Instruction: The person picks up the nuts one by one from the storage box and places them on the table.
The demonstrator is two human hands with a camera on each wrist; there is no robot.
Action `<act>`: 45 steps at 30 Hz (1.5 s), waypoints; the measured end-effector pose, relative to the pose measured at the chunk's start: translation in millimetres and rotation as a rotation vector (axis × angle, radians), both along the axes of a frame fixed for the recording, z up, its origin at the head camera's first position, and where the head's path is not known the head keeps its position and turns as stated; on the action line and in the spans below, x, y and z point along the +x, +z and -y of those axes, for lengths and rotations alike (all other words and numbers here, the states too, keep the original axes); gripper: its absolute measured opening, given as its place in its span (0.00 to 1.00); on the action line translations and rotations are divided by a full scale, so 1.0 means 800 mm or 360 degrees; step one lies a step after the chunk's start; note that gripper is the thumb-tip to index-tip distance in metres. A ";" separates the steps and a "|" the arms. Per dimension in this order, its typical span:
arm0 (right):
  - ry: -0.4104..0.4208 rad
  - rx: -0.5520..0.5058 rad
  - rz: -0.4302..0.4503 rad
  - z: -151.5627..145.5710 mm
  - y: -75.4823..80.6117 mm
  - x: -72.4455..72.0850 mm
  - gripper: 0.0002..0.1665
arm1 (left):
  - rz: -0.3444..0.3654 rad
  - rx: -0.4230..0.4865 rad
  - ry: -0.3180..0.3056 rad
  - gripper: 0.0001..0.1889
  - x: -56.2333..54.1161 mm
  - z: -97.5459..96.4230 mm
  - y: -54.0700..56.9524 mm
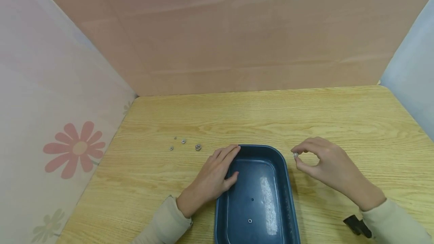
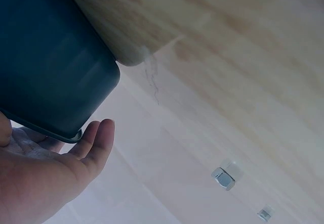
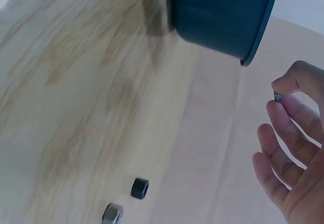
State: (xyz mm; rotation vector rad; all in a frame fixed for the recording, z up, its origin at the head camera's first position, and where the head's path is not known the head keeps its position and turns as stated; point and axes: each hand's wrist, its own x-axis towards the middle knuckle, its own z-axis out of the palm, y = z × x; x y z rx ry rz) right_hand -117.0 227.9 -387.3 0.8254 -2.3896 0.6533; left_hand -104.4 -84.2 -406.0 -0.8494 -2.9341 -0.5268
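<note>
In the head view my right hand (image 1: 327,163) pinches a small metal nut (image 1: 295,154) between thumb and forefinger, right of the blue tray (image 1: 288,183) and above the table. The right wrist view shows this nut (image 3: 277,97) edge-on, with the other fingers loosely bent. My left hand (image 1: 213,176) rests on the tray's left rim, its fingers nearly straight and its thumb over the inside. Inside the tray lie a silver nut (image 1: 249,221) and a smaller dark piece (image 1: 252,199).
Several small metal nuts (image 1: 198,147) lie on the wooden table left of the tray. A black nut (image 3: 139,188) and a silver nut (image 3: 112,214) show in the right wrist view. Behind the table stands a tan backdrop (image 1: 237,40); a flowered panel (image 1: 78,97) borders the left.
</note>
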 end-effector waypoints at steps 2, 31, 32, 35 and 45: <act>-0.0018 0.0000 0.0004 -0.005 0.000 -0.002 0.16 | 0.0000 0.0003 -0.0002 0.36 0.000 0.000 0.000; -0.0474 0.0176 0.0709 -0.103 -0.021 -0.036 0.14 | 0.0020 0.0006 -0.0003 0.36 -0.001 -0.002 0.002; -0.0479 0.0182 0.0740 -0.105 -0.021 -0.037 0.14 | 0.0023 0.0006 -0.0003 0.36 -0.001 -0.002 0.002; -0.0493 0.0188 0.0812 -0.110 -0.023 -0.037 0.14 | 0.0028 0.0000 -0.0003 0.36 -0.001 -0.002 0.002; -0.0479 0.0232 0.0872 -0.121 -0.032 -0.041 0.13 | 0.0048 0.0005 0.0000 0.36 0.000 -0.002 0.003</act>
